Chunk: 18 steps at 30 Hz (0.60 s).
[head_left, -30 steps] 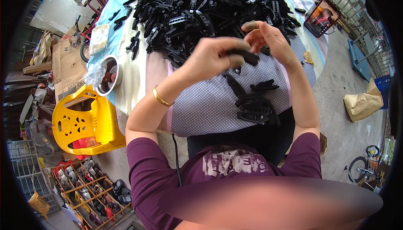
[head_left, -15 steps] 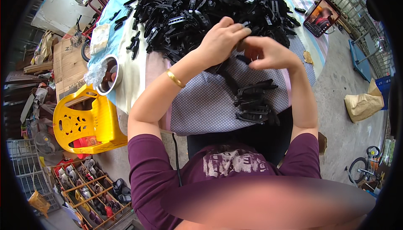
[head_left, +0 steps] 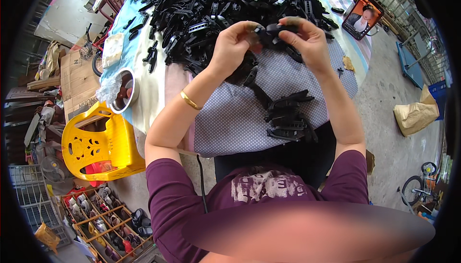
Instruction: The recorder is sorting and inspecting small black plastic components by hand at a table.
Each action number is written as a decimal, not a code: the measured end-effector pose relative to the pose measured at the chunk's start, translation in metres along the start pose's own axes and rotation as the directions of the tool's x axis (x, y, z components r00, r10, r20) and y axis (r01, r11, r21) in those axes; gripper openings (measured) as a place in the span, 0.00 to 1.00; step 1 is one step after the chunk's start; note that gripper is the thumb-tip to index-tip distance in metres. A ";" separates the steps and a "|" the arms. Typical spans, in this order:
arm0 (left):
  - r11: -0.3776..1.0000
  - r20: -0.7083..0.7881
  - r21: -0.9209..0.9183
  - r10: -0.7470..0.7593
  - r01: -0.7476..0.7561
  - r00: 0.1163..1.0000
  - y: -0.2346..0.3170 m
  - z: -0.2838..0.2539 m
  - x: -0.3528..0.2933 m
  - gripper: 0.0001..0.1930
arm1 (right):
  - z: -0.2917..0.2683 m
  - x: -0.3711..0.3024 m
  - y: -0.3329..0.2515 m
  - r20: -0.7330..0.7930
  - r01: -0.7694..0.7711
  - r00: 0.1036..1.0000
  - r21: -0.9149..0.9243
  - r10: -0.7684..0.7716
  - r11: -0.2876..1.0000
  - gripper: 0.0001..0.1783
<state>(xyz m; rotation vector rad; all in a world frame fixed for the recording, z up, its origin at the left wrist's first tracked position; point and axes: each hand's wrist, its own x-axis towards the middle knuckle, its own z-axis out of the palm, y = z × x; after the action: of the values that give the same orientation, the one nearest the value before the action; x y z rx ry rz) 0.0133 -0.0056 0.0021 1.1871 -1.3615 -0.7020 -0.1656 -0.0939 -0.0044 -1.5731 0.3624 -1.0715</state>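
Note:
In front of a large heap of small black plastic parts, both my hands are raised close together. My right hand pinches a dark, rounded black plastic piece between thumb and fingers. The fingertips of my left hand close on a black plastic piece beside it; whether the two pieces are joined I cannot tell. Nearer me, a small stack of long black parts lies on the dotted grey cloth.
A phone or tablet stands at the table's right edge. On the left are a white bowl, a yellow plastic chair and a wooden shoe rack. A brown paper sack sits on the floor at right.
My hands have drawn slightly apart from their overlapping position, the right one lifting and turning upward. The black pieces between them now show. The picture on the screen has changed.

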 end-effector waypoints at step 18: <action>0.904 0.032 -0.399 -0.155 0.155 0.987 0.010 0.000 -0.019 0.20 | 0.032 -0.010 -0.010 0.117 0.193 0.981 -0.474 -0.156 0.859 0.21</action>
<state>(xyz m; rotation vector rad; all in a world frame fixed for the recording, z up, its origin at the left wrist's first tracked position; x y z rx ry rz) 0.0075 0.0153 0.0045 0.9678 -1.0610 -1.0401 -0.1491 -0.0637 0.0016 -2.1229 0.4692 -1.1096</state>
